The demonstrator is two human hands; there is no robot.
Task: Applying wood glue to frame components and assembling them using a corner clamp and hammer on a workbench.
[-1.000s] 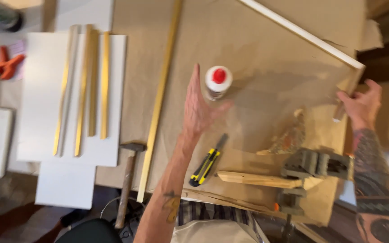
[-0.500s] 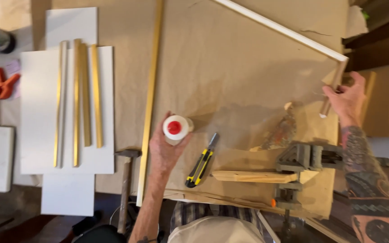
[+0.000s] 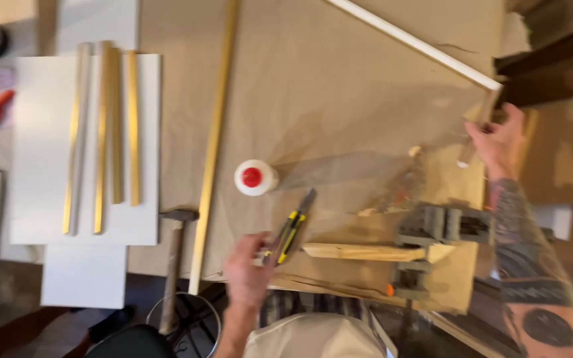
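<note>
Nearest the body, the left hand point(image 3: 247, 268) has its grip closed on the yellow-and-black utility knife point(image 3: 291, 229), low on the paper-covered table point(image 3: 339, 86). Just beyond stands the white glue bottle point(image 3: 254, 178) with its red cap. Farther right, the right hand point(image 3: 497, 140) grasps the end of a wooden frame strip point(image 3: 477, 129).

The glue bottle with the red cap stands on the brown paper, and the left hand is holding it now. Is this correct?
Not quite. In the head view the glue bottle stands alone on the brown paper; the left hand is at the yellow utility knife instead.
</note>
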